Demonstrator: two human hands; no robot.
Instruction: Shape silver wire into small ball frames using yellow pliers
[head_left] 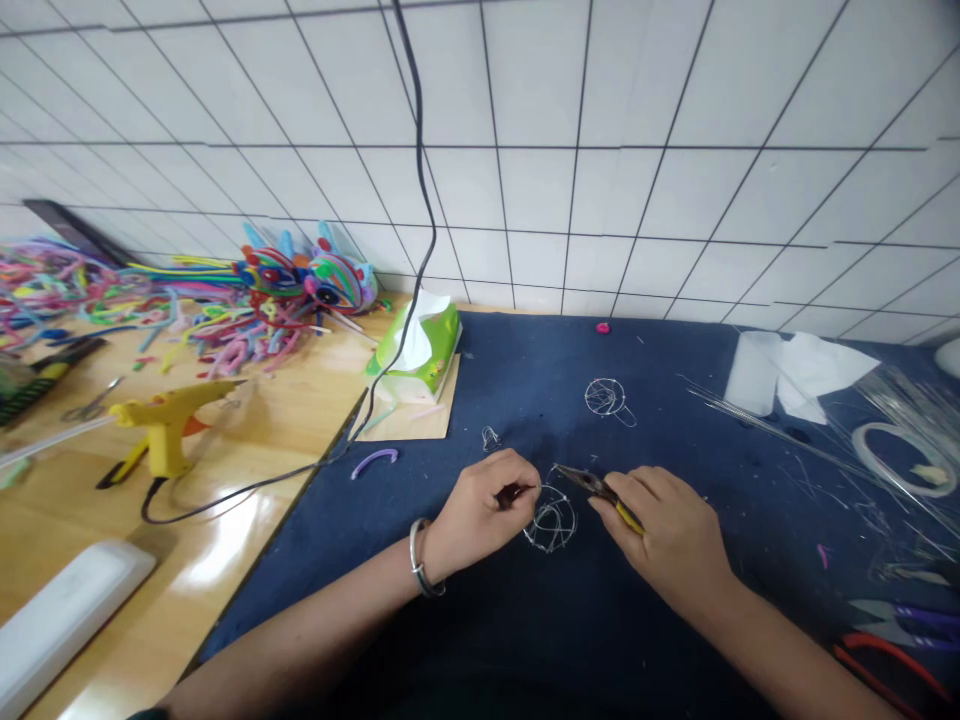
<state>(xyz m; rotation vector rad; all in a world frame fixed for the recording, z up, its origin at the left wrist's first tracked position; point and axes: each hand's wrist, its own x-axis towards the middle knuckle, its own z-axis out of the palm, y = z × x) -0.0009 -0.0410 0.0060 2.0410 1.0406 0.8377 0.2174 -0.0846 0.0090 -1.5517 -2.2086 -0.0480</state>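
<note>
My left hand [480,515] is closed in a pinch on a round wire frame [551,528], which hangs to the right of its fingertips. In my right hand [664,525] is a pair of pliers [589,482] with yellow grips, its fingers wrapped round the handles. The jaws point left, close to a thin wire end above the frame; whether they grip it I cannot tell. Beyond my hands a second wire ring [604,397] lies on the dark blue mat [525,370]. A small coil of wire [490,438] rests just behind my left hand.
A yellow glue gun [165,425], a green tissue pack [424,350] and colourful pipe cleaners [247,345] are to the left. Loose wires [765,425], a clear tubing coil [904,460] and purple-handled scissors [911,625] lie right. A black cable [424,200] hangs before the tiled wall.
</note>
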